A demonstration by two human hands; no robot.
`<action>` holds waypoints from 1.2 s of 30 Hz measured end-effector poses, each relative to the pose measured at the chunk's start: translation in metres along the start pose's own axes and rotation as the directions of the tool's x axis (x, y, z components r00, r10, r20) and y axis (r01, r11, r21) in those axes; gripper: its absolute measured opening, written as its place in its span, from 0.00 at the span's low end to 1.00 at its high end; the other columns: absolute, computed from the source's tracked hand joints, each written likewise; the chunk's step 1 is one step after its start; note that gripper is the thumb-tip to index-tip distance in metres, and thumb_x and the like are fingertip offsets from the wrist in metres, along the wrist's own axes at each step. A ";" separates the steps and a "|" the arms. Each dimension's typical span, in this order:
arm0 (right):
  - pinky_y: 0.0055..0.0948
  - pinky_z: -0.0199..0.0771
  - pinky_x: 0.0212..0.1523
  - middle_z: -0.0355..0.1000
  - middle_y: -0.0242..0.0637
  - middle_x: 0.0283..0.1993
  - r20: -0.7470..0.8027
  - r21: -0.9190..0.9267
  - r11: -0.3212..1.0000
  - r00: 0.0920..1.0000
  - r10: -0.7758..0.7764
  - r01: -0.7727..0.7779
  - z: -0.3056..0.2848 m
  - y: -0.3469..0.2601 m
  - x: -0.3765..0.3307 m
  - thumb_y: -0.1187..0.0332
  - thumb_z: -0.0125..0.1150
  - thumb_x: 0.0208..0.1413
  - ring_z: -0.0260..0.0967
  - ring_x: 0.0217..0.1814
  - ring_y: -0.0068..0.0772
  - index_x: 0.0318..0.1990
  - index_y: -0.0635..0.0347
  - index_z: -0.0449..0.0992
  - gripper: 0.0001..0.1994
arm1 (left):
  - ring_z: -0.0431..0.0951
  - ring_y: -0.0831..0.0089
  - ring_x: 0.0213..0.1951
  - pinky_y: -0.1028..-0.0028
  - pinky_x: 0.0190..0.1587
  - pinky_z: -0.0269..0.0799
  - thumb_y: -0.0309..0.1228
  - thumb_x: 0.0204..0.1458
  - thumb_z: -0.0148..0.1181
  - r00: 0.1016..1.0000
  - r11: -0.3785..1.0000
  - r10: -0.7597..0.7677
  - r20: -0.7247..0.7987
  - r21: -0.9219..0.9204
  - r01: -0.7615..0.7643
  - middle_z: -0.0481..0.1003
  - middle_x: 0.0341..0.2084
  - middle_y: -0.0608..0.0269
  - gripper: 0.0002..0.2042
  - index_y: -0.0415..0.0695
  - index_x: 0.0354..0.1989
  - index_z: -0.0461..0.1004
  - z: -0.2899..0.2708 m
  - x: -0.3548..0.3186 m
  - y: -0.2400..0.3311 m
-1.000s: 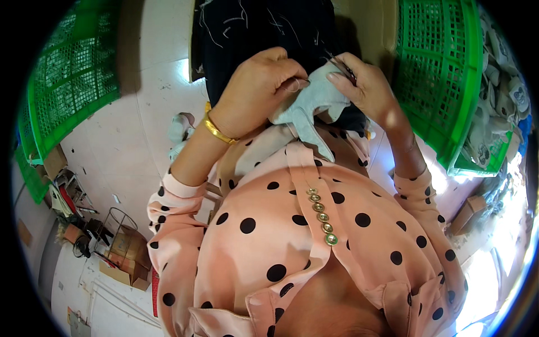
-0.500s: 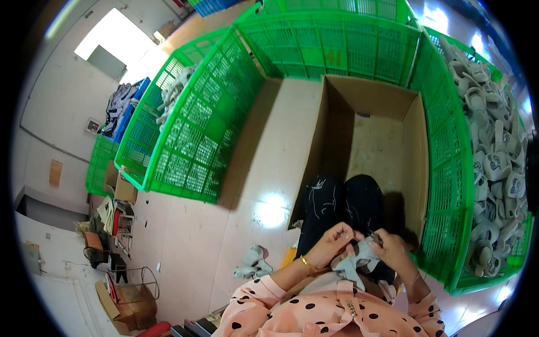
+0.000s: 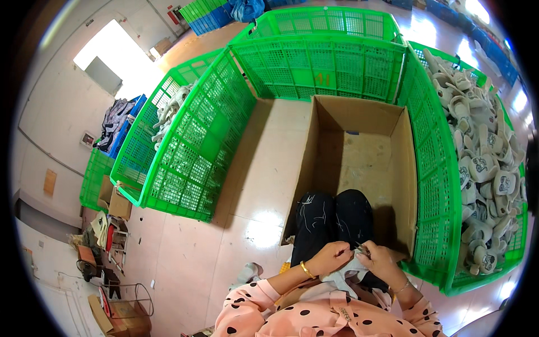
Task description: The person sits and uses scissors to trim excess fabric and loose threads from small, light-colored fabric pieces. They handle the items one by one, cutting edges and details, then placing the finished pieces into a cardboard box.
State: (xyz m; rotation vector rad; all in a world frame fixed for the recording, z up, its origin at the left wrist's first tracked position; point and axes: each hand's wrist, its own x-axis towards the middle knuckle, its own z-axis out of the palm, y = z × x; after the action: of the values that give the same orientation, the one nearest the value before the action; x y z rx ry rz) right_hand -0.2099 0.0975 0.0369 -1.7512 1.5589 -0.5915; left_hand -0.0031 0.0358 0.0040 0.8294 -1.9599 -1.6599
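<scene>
My left hand (image 3: 333, 258) is closed over my lap, its fingertips pinched at the upper edge of a pale grey fabric piece (image 3: 343, 279) with strap-like parts. Close beside it on the right, my right hand (image 3: 382, 262) is also closed. A small dark pointed metal tool (image 3: 359, 246), perhaps thread snips, sticks out from its fingers towards the left hand. The fabric piece hangs between both hands; my fingers hide part of it. Loose thread bits lie on my dark trousers (image 3: 314, 219). Another pale grey piece (image 3: 249, 273) is on the floor left of my left forearm.
An open cardboard box (image 3: 411, 168) stands in front of my knees. Right of it, a green crate (image 3: 435, 185) is heaped with pale grey printed pieces (image 3: 483, 168). More green crates stand ahead (image 3: 314, 62) and left (image 3: 191, 163). Pinkish floor tiles (image 3: 264, 168) show between them.
The view has tilted, so crates and box appear lower. My left hand has turned to a more closed fist and the hands sit slightly lower in the picture, still at the fabric piece.
</scene>
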 end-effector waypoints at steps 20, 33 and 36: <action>0.47 0.69 0.28 0.71 0.49 0.24 0.182 -0.392 0.920 0.981 0.066 0.011 -0.028 -0.004 -0.011 0.46 0.53 0.59 0.71 0.29 0.56 0.27 0.60 0.70 0.24 | 0.54 0.90 0.17 0.83 0.17 0.47 0.31 0.62 0.54 0.849 0.644 -0.488 -0.203 -0.740 0.193 0.59 0.14 0.80 0.17 0.48 0.19 0.62 0.047 -0.015 0.002; 0.41 0.68 0.25 0.69 0.45 0.20 0.351 -0.581 0.787 0.936 0.012 0.208 -0.020 -0.026 0.008 0.46 0.52 0.59 0.71 0.27 0.49 0.30 0.60 0.71 0.22 | 0.53 0.91 0.18 0.84 0.18 0.47 0.31 0.62 0.54 0.891 0.600 -0.417 -0.180 -0.791 0.121 0.59 0.15 0.80 0.18 0.47 0.18 0.62 0.046 -0.022 -0.006; 0.40 0.69 0.25 0.69 0.43 0.19 0.358 -0.601 0.765 0.934 -0.005 0.234 -0.018 -0.028 0.010 0.48 0.53 0.58 0.72 0.26 0.47 0.29 0.60 0.73 0.22 | 0.51 0.90 0.19 0.83 0.18 0.47 0.31 0.62 0.55 0.887 0.659 -0.424 -0.184 -0.735 0.163 0.59 0.15 0.80 0.17 0.46 0.19 0.62 0.047 -0.021 -0.004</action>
State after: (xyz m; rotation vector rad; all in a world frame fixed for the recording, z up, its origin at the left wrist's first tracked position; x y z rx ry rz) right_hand -0.2036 0.0849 0.0687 -2.3170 1.4927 0.2371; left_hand -0.0190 0.0838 -0.0080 1.0557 -0.8330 -2.0614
